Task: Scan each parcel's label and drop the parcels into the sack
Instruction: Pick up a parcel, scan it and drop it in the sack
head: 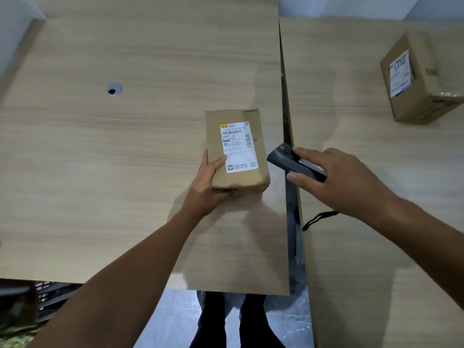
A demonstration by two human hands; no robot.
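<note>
A small brown cardboard parcel (pixel 238 149) lies on the left wooden table (pixel 100 159) with its white label (pixel 237 146) facing up. My left hand (pixel 208 182) grips its near left corner, thumb on top. My right hand (pixel 334 179) holds a black handheld scanner (pixel 293 164), its head pointing left at the parcel's right side, just beside it. A black wrist strap (pixel 319 218) hangs from the scanner below my hand. No sack is in sight.
A second brown parcel (pixel 421 76) with a white label stands at the far right on the right table (pixel 376 146). A dark gap (pixel 291 197) separates the two tables. A cable hole (pixel 114 89) is in the left table. A dark crate (pixel 50 297) sits below at the left.
</note>
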